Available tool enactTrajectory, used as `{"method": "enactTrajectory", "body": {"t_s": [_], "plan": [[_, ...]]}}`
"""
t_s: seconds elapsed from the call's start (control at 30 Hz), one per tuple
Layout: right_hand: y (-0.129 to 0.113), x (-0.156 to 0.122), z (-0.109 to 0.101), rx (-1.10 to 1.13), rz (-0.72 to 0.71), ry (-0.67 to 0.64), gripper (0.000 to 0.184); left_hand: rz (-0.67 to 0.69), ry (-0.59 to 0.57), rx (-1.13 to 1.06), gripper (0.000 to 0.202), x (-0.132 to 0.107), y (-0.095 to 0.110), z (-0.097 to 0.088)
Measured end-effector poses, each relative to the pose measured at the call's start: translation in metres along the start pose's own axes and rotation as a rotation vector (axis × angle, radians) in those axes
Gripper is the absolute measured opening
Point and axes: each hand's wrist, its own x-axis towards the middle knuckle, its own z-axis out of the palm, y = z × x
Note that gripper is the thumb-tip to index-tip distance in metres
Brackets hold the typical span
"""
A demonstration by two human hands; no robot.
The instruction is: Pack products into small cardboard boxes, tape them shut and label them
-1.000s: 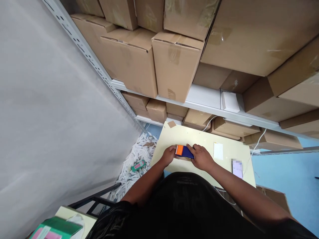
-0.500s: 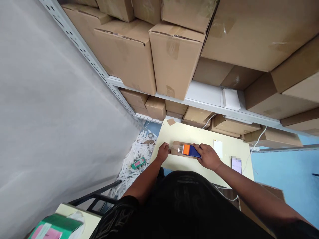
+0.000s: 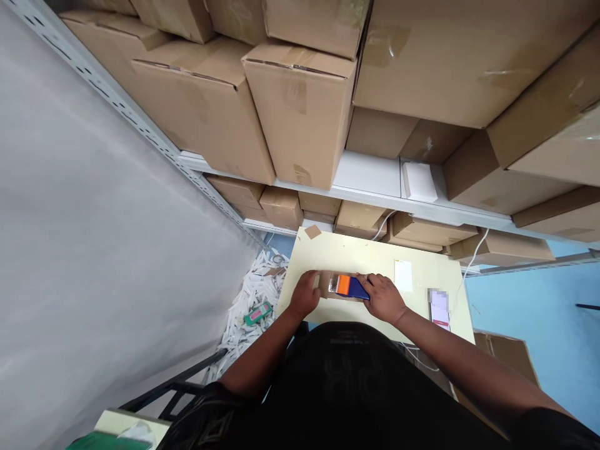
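A flat blue-and-orange item (image 3: pixel 352 287) with a clear, shiny left end lies over a narrow piece of brown cardboard (image 3: pixel 325 291) on the pale yellow table (image 3: pixel 337 250). Its exact kind I cannot make out. My right hand (image 3: pixel 383 297) is closed over the blue right end, thumb and fingers pressed on it. At the cardboard's left end, my left hand (image 3: pixel 305 294) is closed with bent fingers gripping the edge. The underside of the cardboard is hidden.
On the table lie a white card (image 3: pixel 403 275), a phone (image 3: pixel 439 309) and a cardboard scrap (image 3: pixel 312 232). Shelves of cartons (image 3: pixel 300 112) rise behind. White strips and a green box (image 3: pixel 257 313) litter the floor at left. A white cable (image 3: pixel 474 256) hangs at right.
My left hand has moved in against the cardboard's left end, where it was pinching slightly apart from it. My right hand stays on the blue end. The camera view has shifted a little.
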Motion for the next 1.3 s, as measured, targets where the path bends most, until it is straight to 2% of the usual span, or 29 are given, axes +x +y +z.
{"method": "enactTrajectory", "body": {"t_s": [0.07, 0.1, 0.17, 0.33, 0.5, 0.63, 0.77, 0.93, 1.0, 1.1, 1.2, 1.3], "plan": [[0.001, 0.000, 0.001, 0.001, 0.007, -0.005, 0.074, 0.288, -0.157, 0.198, 0.082, 0.001, 0.013, -0.005], [0.001, 0.000, 0.001, -0.001, 0.010, -0.008, 0.075, 0.383, -0.231, 0.294, 0.092, 0.004, 0.019, -0.005], [0.001, 0.001, 0.001, -0.007, 0.013, -0.022, 0.077, 0.438, -0.313, 0.428, 0.105, 0.011, 0.026, 0.001], [-0.003, 0.010, -0.004, -0.027, 0.019, -0.076, 0.079, 0.396, -0.268, 0.507, 0.104, 0.026, 0.023, 0.016], [-0.001, 0.023, -0.012, -0.036, 0.018, -0.150, 0.077, 0.404, -0.254, 0.514, 0.100, 0.030, 0.016, 0.015], [0.009, 0.022, -0.021, -0.014, 0.005, -0.192, 0.077, 0.413, -0.245, 0.550, 0.099, 0.033, 0.014, 0.014], [0.040, 0.000, -0.036, -0.009, 0.007, -0.178, 0.078, 0.407, -0.241, 0.549, 0.100, 0.035, 0.014, 0.014], [0.098, -0.053, -0.049, -0.099, 0.062, -0.167, 0.073, 0.397, -0.256, 0.566, 0.099, 0.036, 0.017, 0.012], [0.115, -0.074, -0.047, -0.134, 0.064, -0.168, 0.070, 0.397, -0.257, 0.569, 0.099, 0.036, 0.017, 0.012], [0.128, -0.092, -0.038, -0.170, 0.072, -0.183, 0.067, 0.403, -0.252, 0.571, 0.100, 0.036, 0.017, 0.012], [0.132, -0.090, -0.025, -0.200, 0.092, -0.209, 0.065, 0.411, -0.250, 0.574, 0.101, 0.036, 0.016, 0.012], [0.134, -0.077, -0.011, -0.209, 0.094, -0.230, 0.065, 0.422, -0.243, 0.594, 0.101, 0.037, 0.015, 0.012]]}}
